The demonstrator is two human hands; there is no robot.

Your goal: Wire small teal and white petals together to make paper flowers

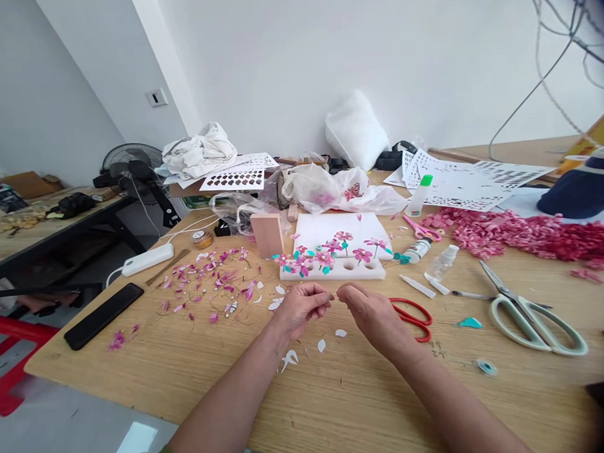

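Note:
My left hand (pixel 300 308) and my right hand (pixel 373 317) meet over the wooden table (pixel 339 398), fingertips pinched toward each other. Whatever sits between the fingers is too small to name. Just beyond them a white foam block (pixel 334 268) holds several pink flowers with teal leaves (pixel 323 255). White petal cut-outs (pixel 321 346) lie under and beside my hands. Red-handled scissors (pixel 413 317) lie partly under my right hand.
Loose pink petals (pixel 214 277) scatter at the left, near a black phone (pixel 103 315) and a power strip (pixel 147 258). A heap of pink pieces (pixel 522 233), large pale-green scissors (pixel 531 316), glue bottles (pixel 416 250), a wooden block (pixel 267 235) and plastic bags (pixel 330 188) crowd the back and right.

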